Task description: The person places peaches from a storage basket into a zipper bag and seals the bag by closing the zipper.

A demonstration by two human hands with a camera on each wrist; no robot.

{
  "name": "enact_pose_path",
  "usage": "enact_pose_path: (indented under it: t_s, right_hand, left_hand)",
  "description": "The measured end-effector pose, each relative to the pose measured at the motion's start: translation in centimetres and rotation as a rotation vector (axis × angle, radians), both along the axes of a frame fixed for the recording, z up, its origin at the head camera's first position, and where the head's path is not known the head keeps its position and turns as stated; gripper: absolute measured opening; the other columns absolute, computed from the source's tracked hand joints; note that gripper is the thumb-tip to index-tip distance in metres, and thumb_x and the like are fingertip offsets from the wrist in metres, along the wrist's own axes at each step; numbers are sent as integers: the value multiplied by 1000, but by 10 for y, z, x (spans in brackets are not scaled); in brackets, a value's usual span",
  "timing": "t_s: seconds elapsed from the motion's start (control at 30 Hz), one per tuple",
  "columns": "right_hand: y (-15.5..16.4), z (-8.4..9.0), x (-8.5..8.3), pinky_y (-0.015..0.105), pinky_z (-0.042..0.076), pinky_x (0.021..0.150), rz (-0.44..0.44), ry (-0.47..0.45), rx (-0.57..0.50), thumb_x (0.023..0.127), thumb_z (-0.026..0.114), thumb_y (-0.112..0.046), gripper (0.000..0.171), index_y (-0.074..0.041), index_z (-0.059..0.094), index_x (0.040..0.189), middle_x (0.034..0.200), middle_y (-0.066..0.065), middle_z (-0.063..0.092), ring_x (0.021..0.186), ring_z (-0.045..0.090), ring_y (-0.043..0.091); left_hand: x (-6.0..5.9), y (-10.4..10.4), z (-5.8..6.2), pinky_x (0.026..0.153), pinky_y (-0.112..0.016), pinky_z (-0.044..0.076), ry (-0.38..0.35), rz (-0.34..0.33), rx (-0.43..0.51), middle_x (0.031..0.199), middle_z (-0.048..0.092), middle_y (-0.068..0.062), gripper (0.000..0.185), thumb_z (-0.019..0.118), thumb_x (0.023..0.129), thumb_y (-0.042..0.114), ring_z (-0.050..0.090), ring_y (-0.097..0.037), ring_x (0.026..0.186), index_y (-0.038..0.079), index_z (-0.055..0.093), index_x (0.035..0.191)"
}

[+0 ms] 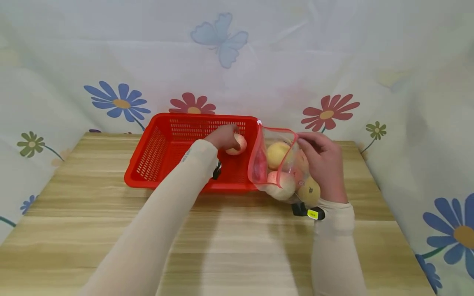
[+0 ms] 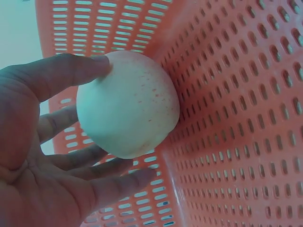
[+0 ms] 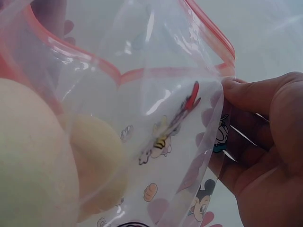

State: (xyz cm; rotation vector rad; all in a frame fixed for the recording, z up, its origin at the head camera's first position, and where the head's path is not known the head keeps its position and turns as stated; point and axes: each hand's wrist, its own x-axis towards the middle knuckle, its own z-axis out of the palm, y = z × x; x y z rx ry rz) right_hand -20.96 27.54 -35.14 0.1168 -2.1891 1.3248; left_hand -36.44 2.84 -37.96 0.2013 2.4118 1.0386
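Low inside the red plastic basket (image 1: 130, 177), near its right end, my left hand (image 1: 222, 137) holds a pale pinkish peach (image 1: 241, 144). In the left wrist view the thumb presses the top of the peach (image 2: 130, 106), with the other fingers spread around its far side. My right hand (image 1: 327, 166) pinches the upper right edge of a clear bag (image 3: 156, 106) with pink trim and cartoon prints. The bag's mouth is open towards the basket. Several round fruits sit in it, among them a yellow one (image 1: 277, 155) and a pinkish-white one (image 1: 283, 187).
The bag stands right against the basket's right end. Both are on a wood-grain table (image 1: 237, 246). Behind the table hangs a white cloth (image 1: 274, 49) printed with flowers and a butterfly. Slotted basket walls surround the left hand.
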Motion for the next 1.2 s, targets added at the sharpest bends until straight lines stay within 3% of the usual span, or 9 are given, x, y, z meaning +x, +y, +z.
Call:
enact_pose_path:
  t_s: [0.23,0.37,0.67,0.9,1.2]
  right_hand:
    - [4,-1,7,12,51,72,-21,-1,-21,92,65,-21,20,-11,75,106,93,-15,69,80,62,4]
    - [5,0,9,12,51,74,-9,4,-23,92,65,-20,20,-10,74,107,94,-18,68,82,62,4]
    - [-5,2,6,11,51,74,3,9,-10,92,65,-20,21,-10,74,108,97,-7,70,82,62,5]
    - [-6,1,7,10,50,72,-12,-9,14,93,63,-22,23,-9,73,110,101,8,71,81,60,6]
    - [-5,1,7,10,51,72,-7,3,7,93,64,-21,22,-8,73,109,98,4,71,80,61,5]
  left_hand:
    - [-3,10,-5,78,-52,58,3,-14,-62,115,63,-2,73,82,75,21,70,-29,92,25,47,138]
    - [0,11,-1,82,-50,58,38,-25,-110,117,62,-2,77,84,73,23,68,-26,92,22,45,140]
    - [5,-8,12,88,-49,56,87,-34,-137,117,62,-2,66,82,75,24,66,-25,95,19,51,133]
    - [10,-13,18,87,-50,56,98,-25,-129,116,61,-2,73,86,70,25,65,-25,95,19,50,134]
    - [17,-16,30,88,-50,56,118,-52,-137,117,61,-2,77,86,71,25,63,-26,96,18,48,137]
